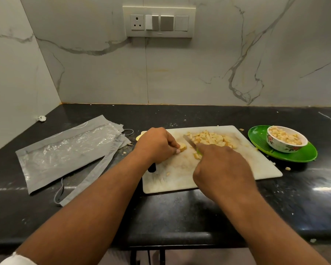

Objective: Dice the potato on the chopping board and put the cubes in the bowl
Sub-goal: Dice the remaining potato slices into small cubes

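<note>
On the white chopping board (237, 165) we see the left hand (157, 144), its fingers curled in a grip on a small potato piece (182, 146) pinned to the board. The right hand (222, 165) is clenched around a green-handled knife (190, 142) whose blade lies just beside that piece, pointing away from us. Beyond the blade we note a heap of potato cubes (212, 139) on the far half of the board. To the right, a floral bowl (286, 141) filled with cubes stands on a green plate (298, 156), near the board's corner. On the black surface (180, 217), left of the board, lie grey plastic bags (69, 155). Stray cubes dot the surface around the plate.
</note>
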A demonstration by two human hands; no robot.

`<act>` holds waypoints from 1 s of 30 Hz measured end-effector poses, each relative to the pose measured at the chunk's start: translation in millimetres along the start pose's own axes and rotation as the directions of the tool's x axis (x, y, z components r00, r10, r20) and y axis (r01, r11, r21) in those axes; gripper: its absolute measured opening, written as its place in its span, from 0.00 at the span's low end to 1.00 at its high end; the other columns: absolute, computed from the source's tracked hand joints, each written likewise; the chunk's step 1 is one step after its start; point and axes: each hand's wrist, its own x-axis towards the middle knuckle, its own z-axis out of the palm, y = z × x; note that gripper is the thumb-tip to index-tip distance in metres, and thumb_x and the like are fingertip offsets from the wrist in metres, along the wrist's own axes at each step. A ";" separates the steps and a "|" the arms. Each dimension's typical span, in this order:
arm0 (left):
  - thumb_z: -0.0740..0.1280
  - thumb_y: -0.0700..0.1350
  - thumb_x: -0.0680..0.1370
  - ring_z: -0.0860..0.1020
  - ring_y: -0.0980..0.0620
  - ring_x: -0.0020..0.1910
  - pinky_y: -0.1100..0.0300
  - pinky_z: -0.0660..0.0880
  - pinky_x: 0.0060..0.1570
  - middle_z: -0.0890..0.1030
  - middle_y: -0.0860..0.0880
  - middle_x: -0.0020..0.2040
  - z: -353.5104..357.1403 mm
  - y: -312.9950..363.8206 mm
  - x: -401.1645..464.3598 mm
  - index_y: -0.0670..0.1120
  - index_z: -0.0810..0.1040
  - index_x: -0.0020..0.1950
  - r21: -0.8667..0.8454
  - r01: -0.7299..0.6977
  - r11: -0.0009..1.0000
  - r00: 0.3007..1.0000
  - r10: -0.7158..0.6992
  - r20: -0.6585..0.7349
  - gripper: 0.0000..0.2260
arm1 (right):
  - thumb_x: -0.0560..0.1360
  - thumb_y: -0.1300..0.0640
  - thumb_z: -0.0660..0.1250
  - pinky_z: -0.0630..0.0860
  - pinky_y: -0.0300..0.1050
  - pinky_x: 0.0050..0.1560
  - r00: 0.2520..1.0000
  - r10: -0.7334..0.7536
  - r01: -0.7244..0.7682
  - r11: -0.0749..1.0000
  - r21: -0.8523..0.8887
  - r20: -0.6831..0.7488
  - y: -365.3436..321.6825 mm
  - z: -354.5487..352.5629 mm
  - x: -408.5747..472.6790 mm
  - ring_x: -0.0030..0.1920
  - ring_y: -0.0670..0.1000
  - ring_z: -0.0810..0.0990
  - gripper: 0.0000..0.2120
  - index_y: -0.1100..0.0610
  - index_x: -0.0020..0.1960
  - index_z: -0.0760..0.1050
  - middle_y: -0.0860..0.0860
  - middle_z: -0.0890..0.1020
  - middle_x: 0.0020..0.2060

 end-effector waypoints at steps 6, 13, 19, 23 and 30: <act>0.77 0.58 0.75 0.80 0.59 0.48 0.59 0.79 0.50 0.86 0.59 0.48 -1.0 0.8 -2.4 0.59 0.89 0.50 0.002 0.016 1.000 1.000 -0.016 -0.008 0.07 | 0.77 0.54 0.58 0.72 0.48 0.53 0.995 -0.056 0.052 0.998 0.046 0.082 -3.7 17.2 -9.7 0.59 0.53 0.76 0.26 0.45 0.74 0.66 0.49 0.77 0.63; 0.78 0.58 0.73 0.80 0.58 0.47 0.59 0.79 0.47 0.86 0.58 0.46 -0.9 -0.4 -2.2 0.59 0.89 0.49 0.008 0.028 1.000 0.999 -0.027 -0.031 0.08 | 0.78 0.53 0.57 0.70 0.46 0.48 0.999 -0.047 0.047 0.999 0.016 -0.009 4.5 -3.4 -21.1 0.52 0.52 0.76 0.23 0.44 0.73 0.67 0.48 0.79 0.60; 0.78 0.61 0.72 0.80 0.58 0.44 0.61 0.75 0.41 0.86 0.58 0.44 -1.2 0.9 -7.8 0.58 0.89 0.48 0.022 0.032 0.999 0.997 -0.030 -0.075 0.10 | 0.76 0.54 0.60 0.71 0.46 0.47 0.998 -0.043 0.041 0.998 0.043 0.037 -14.1 22.5 6.7 0.56 0.53 0.78 0.26 0.45 0.74 0.68 0.50 0.79 0.60; 0.77 0.60 0.73 0.79 0.58 0.45 0.60 0.77 0.43 0.85 0.58 0.44 -2.7 3.2 -5.8 0.58 0.88 0.49 0.044 0.037 0.998 0.998 -0.034 -0.053 0.09 | 0.76 0.53 0.56 0.69 0.47 0.44 0.995 -0.091 0.091 0.995 0.029 0.028 -1.0 19.8 -25.9 0.52 0.52 0.78 0.26 0.43 0.73 0.65 0.48 0.80 0.56; 0.75 0.52 0.77 0.79 0.56 0.50 0.58 0.78 0.51 0.86 0.57 0.51 -7.2 -1.6 -7.1 0.59 0.88 0.51 0.009 0.033 0.999 0.999 -0.032 -0.008 0.04 | 0.78 0.54 0.59 0.70 0.45 0.47 0.999 -0.032 0.033 0.999 0.042 -0.019 -12.2 10.2 -4.0 0.56 0.52 0.78 0.25 0.45 0.74 0.66 0.48 0.79 0.61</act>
